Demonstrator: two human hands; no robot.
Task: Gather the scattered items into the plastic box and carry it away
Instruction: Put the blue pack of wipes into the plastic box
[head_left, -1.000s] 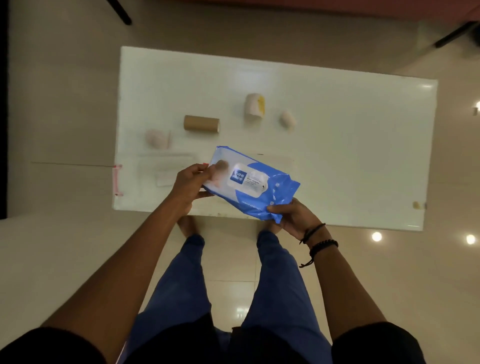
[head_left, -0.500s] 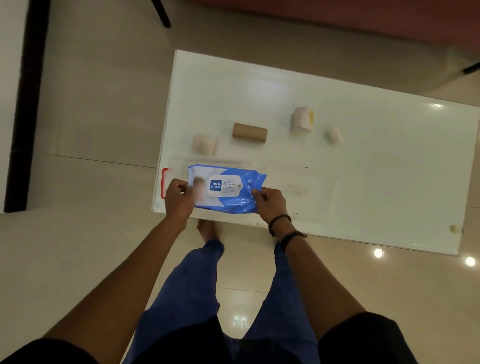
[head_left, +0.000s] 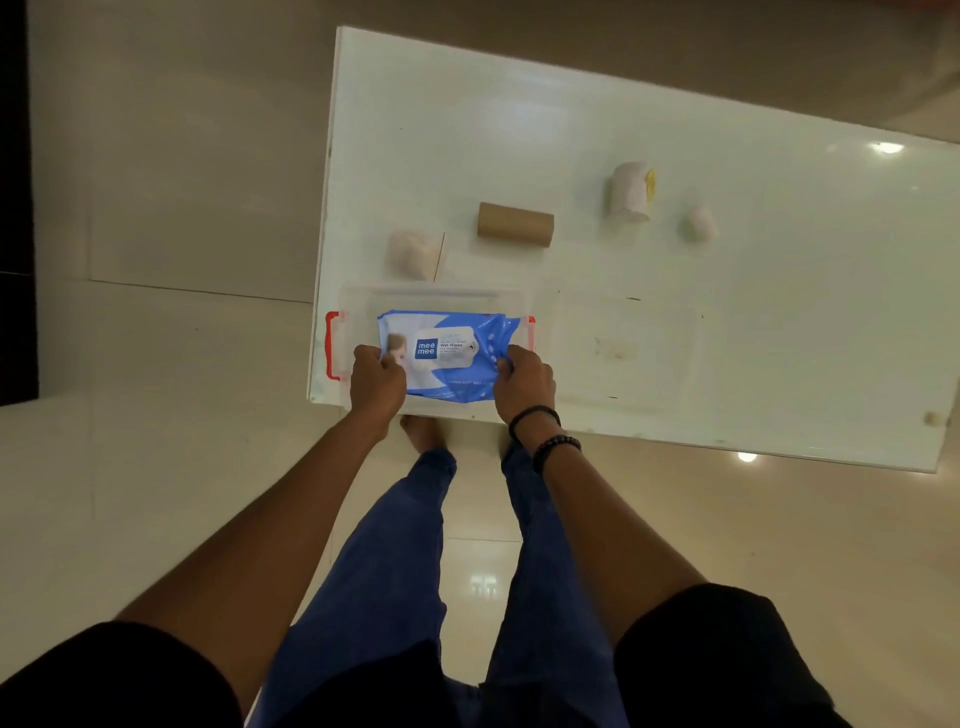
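1. Wet wipes pack (head_left: 449, 353) now down inside the clear plastic box (head_left: 363, 301) at the near-left corner of the surface (head_left: 727, 322); 1 s ago held up in the air above the near edge, 0.5 s ago just arriving over the box.
2. Left hand (head_left: 376, 382) clamped on the pack's left end, right hand (head_left: 524, 384) clamped on its right end. Not released yet.
3. Pack lying flat, label up, between the box's red handles (head_left: 332, 345). Cannot tell whether seated on the box floor or a touch above it.
4. Meaning for task: probably the 1st item in, pending release; nothing else visible in the box.
5. Out on the surface beyond the box: cardboard tube (head_left: 515, 224), pale bundle (head_left: 412, 254) just behind the box's far wall, white roll with yellow end (head_left: 631, 192), small white lump (head_left: 698, 223). 4 items left to gather.
6. Small object (head_left: 932, 418) at the near-right corner, too small to identify; may also count.
7. Likely next: let go of the pack, reach for the pale bundle or tube, both nearest.
8. Risk: box sitting close to the surface's near-left corner, left handle overhanging the edge; careful with pushes toward the edge.
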